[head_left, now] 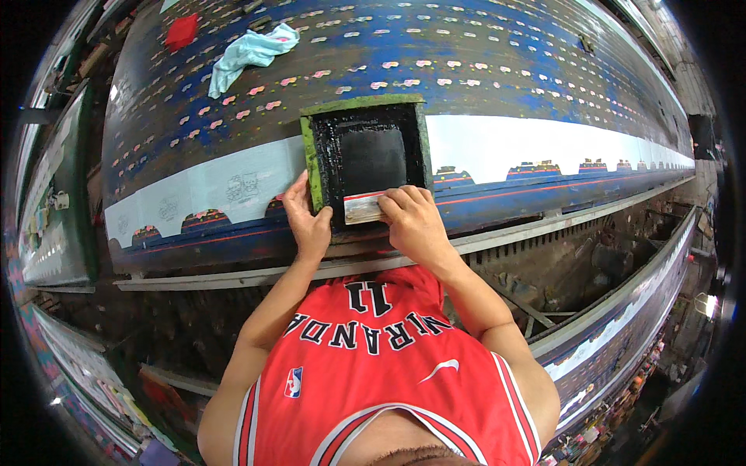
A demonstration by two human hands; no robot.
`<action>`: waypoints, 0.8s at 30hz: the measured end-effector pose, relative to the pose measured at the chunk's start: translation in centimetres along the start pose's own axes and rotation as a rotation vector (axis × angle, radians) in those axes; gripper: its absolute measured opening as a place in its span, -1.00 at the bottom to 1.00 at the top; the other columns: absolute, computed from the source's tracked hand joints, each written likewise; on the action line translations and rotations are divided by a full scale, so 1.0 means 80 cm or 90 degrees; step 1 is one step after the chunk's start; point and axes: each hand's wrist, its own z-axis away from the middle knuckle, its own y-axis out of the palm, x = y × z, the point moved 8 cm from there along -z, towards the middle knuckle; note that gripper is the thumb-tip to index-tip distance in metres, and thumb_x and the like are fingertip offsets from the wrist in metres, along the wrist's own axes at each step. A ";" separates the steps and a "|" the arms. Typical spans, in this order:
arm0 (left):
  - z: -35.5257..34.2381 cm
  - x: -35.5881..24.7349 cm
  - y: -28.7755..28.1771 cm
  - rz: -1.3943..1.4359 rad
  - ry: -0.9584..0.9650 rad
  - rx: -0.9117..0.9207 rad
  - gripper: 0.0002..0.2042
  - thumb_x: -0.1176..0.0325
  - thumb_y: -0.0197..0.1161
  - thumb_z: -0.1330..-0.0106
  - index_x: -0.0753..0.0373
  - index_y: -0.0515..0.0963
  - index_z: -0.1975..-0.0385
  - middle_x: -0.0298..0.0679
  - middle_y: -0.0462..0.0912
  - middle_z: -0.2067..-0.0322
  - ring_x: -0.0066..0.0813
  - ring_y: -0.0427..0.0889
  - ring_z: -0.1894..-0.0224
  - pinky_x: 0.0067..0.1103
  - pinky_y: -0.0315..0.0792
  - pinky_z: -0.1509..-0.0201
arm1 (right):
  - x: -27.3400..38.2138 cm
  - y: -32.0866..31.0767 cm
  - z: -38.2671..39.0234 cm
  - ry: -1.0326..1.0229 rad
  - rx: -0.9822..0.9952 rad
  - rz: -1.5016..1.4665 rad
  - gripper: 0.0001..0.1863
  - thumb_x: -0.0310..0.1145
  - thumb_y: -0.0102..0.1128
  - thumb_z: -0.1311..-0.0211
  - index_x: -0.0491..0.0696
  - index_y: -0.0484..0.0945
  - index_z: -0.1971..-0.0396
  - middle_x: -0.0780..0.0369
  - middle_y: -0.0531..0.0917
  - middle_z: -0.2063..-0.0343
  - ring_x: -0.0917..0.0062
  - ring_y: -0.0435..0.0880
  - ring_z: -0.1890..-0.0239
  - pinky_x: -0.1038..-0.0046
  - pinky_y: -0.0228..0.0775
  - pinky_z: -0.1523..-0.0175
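Observation:
A screen-printing frame [361,102] with green-stained edges lies on the long printing table in front of me, over a pale fabric strip [497,138]. Black ink coats its inner walls, and a dark rectangle of mesh shows in the middle. My left hand [308,217] grips the frame's near left side, thumb on the near corner and fingers along the outer edge. My right hand [418,225] holds a flat squeegee [363,208] with a red line along its top, at the near end of the mesh. The squeegee's right end is hidden under my fingers.
The dark blue table [357,58] carries rows of small printed marks. A light blue cloth [252,56] and a red piece [182,32] lie at the far left. A metal rail [536,230] runs along the near edge. Another long table [622,330] stands at the right.

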 end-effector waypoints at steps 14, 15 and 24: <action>0.056 -0.007 0.279 0.063 0.044 0.003 -0.24 0.84 0.13 -0.05 0.34 0.16 -0.37 0.12 0.26 -0.49 -0.03 0.24 -0.60 -0.21 0.03 -0.73 | -0.203 -0.155 0.100 0.041 0.029 0.032 -0.58 -0.54 0.39 -0.03 -0.14 0.64 0.03 0.14 0.70 0.00 0.20 0.63 -0.10 0.12 0.44 -0.24; 0.057 -0.004 0.293 0.048 0.031 0.006 -0.21 0.84 0.13 -0.04 0.32 0.14 -0.38 0.13 0.26 -0.49 -0.02 0.24 -0.60 -0.20 0.03 -0.73 | -0.215 -0.162 0.105 0.046 0.048 0.037 -0.59 -0.55 0.38 -0.04 -0.15 0.64 0.03 0.13 0.70 0.00 0.18 0.64 -0.10 0.12 0.44 -0.26; 0.055 0.014 0.334 0.027 -0.058 0.007 -0.18 0.83 0.15 0.00 0.28 0.12 -0.38 0.17 0.26 -0.48 -0.03 0.25 -0.59 -0.22 0.08 -0.71 | -0.256 -0.173 0.117 0.017 0.052 0.003 -0.60 -0.53 0.37 -0.04 -0.16 0.64 0.04 0.11 0.71 0.02 0.18 0.66 -0.07 0.14 0.44 -0.22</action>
